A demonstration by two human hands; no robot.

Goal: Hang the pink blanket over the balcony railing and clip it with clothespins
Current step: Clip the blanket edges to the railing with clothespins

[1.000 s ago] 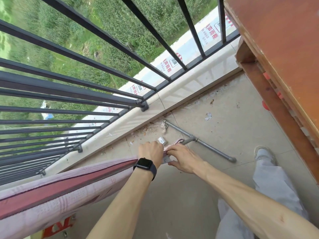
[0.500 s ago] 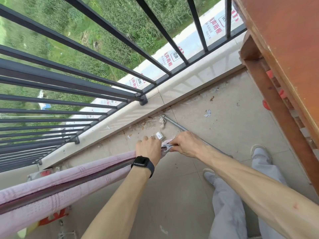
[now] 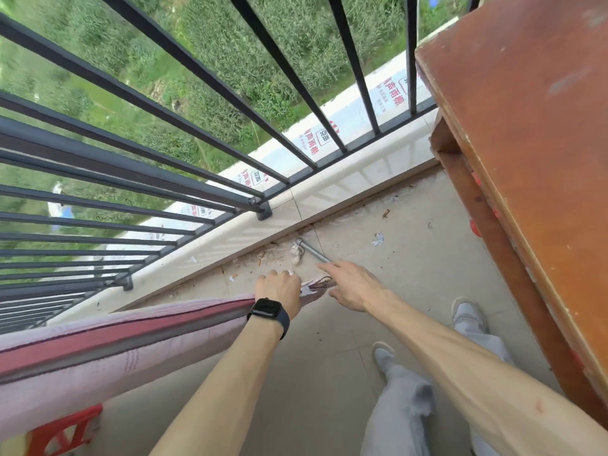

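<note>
The pink blanket [image 3: 108, 353] stretches from the lower left toward the middle, folded over something long with a dark red strip along its top. My left hand [image 3: 279, 286], with a black watch on the wrist, grips the blanket's right end. My right hand [image 3: 350, 284] hovers just right of that end with fingers spread and holds nothing. A small clip-like thing [image 3: 320, 284] sits at the blanket's tip between my hands; it is too blurred to tell more. The black balcony railing [image 3: 138, 166] runs across the upper left.
A brown wooden table [image 3: 526, 159] fills the right side. A grey metal pipe [image 3: 312, 251] and scraps of litter lie on the tiled floor by the pale ledge [image 3: 329, 199]. A red stool [image 3: 62, 429] shows at the bottom left. My grey-trousered legs and shoes [image 3: 467, 314] stand below.
My right hand has let go at the blanket's tip and opened, moving slightly right. My left hand keeps its grip on the blanket's end.
</note>
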